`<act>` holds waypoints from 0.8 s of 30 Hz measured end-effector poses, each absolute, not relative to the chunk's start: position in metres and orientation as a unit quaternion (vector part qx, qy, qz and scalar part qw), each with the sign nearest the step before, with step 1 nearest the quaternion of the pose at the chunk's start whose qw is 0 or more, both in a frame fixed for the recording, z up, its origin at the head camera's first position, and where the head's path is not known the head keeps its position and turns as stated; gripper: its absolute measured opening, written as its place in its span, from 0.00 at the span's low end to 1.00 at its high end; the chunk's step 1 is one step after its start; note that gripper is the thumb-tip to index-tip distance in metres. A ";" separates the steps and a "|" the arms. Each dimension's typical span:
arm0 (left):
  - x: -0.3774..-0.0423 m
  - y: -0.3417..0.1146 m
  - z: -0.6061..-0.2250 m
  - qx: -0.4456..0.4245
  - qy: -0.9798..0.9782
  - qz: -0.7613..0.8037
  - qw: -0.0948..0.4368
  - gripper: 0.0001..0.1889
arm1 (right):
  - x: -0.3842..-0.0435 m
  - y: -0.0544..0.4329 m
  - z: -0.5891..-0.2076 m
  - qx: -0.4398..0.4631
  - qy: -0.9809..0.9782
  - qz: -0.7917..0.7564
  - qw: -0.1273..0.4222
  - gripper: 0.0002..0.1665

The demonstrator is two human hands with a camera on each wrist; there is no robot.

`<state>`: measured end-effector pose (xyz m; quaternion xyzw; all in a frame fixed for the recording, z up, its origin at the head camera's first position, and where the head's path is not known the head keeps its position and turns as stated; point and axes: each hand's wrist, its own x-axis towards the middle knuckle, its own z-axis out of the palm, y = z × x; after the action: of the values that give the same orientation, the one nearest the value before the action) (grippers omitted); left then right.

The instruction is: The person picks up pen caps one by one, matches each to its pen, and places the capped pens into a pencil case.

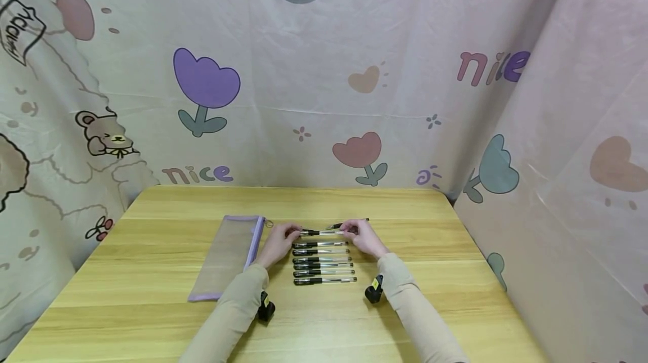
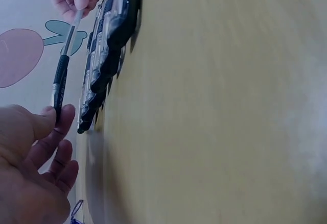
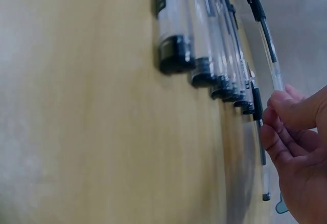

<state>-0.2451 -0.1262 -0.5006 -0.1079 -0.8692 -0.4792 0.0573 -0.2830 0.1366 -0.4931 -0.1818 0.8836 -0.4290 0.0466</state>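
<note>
Left hand (image 1: 278, 243); right hand (image 1: 365, 238); pen (image 1: 319, 233) between

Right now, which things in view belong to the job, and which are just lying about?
In the job:
held pen
row of pens
loose pen beyond, probably

Just there, seemingly:
mesh pouch, possibly for later
printed cloth backdrop

The held pen (image 1: 322, 233) had a black cap and a clear barrel with a dark refill. It was raised above the table (image 1: 324, 329), roughly level, its cap end pinched by the left hand (image 1: 280, 242) and its clear end by the right hand (image 1: 364, 239). Six matching pens (image 1: 315, 266) lay nearly parallel in a column on the near side, caps leftward. A further pen (image 1: 334, 226) lay at an angle on the far side, partly hidden.
</note>
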 end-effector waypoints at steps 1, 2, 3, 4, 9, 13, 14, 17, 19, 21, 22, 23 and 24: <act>-0.245 -0.126 -0.501 -0.106 -0.870 -0.479 0.055 0.09 | -0.283 0.137 -0.493 -0.183 0.884 -0.428 0.047 0.09; -0.245 -0.126 -0.501 -0.103 -0.870 -0.479 0.053 0.09 | -0.284 0.137 -0.494 -0.183 0.885 -0.426 0.046 0.09; -0.246 -0.126 -0.501 -0.100 -0.872 -0.477 0.051 0.09 | -0.284 0.137 -0.495 -0.184 0.886 -0.423 0.045 0.08; -0.246 -0.126 -0.501 -0.098 -0.875 -0.472 0.050 0.08 | -0.284 0.137 -0.495 -0.184 0.888 -0.420 0.044 0.08; -0.247 -0.125 -0.504 -0.087 -0.893 -0.438 0.053 0.07 | -0.286 0.134 -0.498 -0.179 0.900 -0.396 0.040 0.07; -0.246 -0.125 -0.504 -0.077 -0.906 -0.411 0.061 0.07 | -0.288 0.134 -0.499 -0.183 0.905 -0.382 0.042 0.06; -0.246 -0.124 -0.504 -0.073 -0.909 -0.407 0.062 0.07 | -0.288 0.134 -0.500 -0.186 0.905 -0.380 0.042 0.05; -0.246 -0.124 -0.503 -0.065 -0.913 -0.397 0.063 0.07 | -0.289 0.135 -0.501 -0.197 0.905 -0.375 0.039 0.05; -0.247 -0.124 -0.504 -0.059 -0.915 -0.395 0.064 0.07 | -0.290 0.135 -0.501 -0.199 0.907 -0.370 0.038 0.05; -0.247 -0.124 -0.504 -0.057 -0.917 -0.390 0.067 0.06 | -0.291 0.134 -0.502 -0.199 0.910 -0.363 0.033 0.05; -0.247 -0.124 -0.503 -0.055 -0.917 -0.390 0.068 0.06 | -0.291 0.134 -0.503 -0.198 0.911 -0.360 0.032 0.05; -0.247 -0.124 -0.504 -0.051 -0.916 -0.391 0.067 0.06 | -0.292 0.134 -0.503 -0.196 0.912 -0.358 0.033 0.05; -0.247 -0.124 -0.504 -0.049 -0.917 -0.391 0.066 0.06 | -0.292 0.133 -0.504 -0.194 0.914 -0.355 0.033 0.05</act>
<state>-0.2472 -0.1235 -0.5037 -0.0489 -0.9165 -0.3915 0.0661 -0.2924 0.1335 -0.5036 -0.1944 0.9140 -0.3546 0.0333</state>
